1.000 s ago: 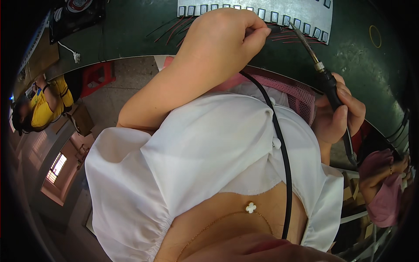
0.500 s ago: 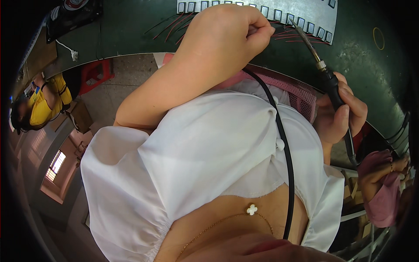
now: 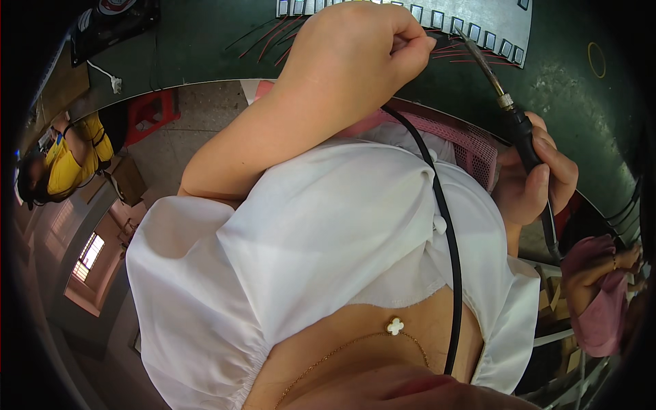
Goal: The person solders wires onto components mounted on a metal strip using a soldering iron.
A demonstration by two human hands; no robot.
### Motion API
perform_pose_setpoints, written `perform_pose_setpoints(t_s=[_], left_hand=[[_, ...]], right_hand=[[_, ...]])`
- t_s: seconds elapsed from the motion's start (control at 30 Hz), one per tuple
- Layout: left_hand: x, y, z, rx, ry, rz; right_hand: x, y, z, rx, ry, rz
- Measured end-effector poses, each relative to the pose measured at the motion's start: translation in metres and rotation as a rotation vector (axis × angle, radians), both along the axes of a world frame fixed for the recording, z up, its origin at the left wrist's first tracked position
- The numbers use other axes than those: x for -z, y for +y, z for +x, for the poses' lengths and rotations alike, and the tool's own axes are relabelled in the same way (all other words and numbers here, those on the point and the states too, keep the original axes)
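Two hands barely shift: right hand [image 3: 536, 174] stays wrapped around the soldering iron [image 3: 523, 137], left hand [image 3: 372, 48] stays pinched on red wires [image 3: 471, 51], soldering continuing.

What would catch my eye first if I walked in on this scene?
Probably the soldering iron gripped like a pen in the right hand, its thin tip angled up toward a grey board of small square parts at the top. Beside it, the left hand is bunched in a fist over thin red wires on the dark green table.
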State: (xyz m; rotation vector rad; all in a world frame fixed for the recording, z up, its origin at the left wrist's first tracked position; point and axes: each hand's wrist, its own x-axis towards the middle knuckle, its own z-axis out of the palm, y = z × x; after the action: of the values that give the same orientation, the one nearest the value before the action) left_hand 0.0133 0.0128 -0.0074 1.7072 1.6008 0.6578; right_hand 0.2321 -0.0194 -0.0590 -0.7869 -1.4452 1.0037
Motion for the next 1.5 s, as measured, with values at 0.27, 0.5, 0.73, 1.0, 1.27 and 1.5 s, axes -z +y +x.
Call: perform_pose_setpoints(t_s=[0.27, 0.5, 0.73, 1.0, 1.27, 1.5], left_hand=[[-0.004, 0.001, -0.001, -0.087, -0.131, -0.190], [-0.002, 0.003, -0.002, -0.081, -0.116, -0.186], [0.001, 0.001, -0.001, -0.006, -0.002, -0.001], [0.002, 0.000, -0.003, 0.014, 0.011, 0.035], [0.000, 0.000, -0.003, -0.025, -0.021, -0.046], [0.016, -0.001, -0.007, -0.008, -0.038, 0.004]], right_hand=[[-0.001, 0.000, 0.000, -0.001, -0.003, 0.004], [0.000, 0.001, -0.001, 0.008, -0.015, -0.001], [0.000, 0.000, 0.002, -0.009, -0.018, -0.005], [-0.001, 0.000, 0.000, -0.001, -0.026, -0.004], [-0.003, 0.001, -0.002, 0.013, 0.033, -0.021], [-0.004, 0.001, 0.000, -0.017, 0.056, -0.056]])
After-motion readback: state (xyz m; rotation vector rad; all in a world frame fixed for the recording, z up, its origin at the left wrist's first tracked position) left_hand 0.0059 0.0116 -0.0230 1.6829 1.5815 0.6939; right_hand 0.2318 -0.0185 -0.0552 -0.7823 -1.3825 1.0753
